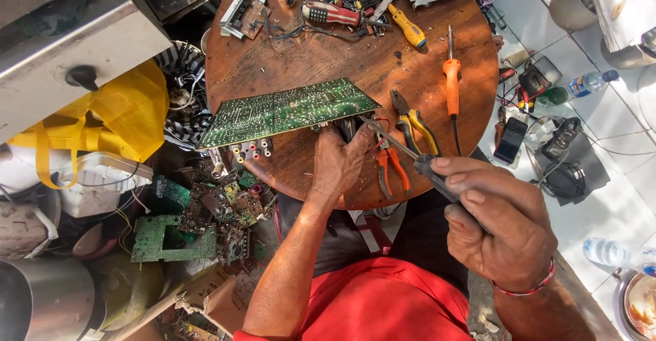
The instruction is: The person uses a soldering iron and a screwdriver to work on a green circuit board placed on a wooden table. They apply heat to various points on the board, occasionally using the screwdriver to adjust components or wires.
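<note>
Left hand (339,165) on green circuit board (287,111), screwdriver (410,155) in right hand (502,228)
</note>
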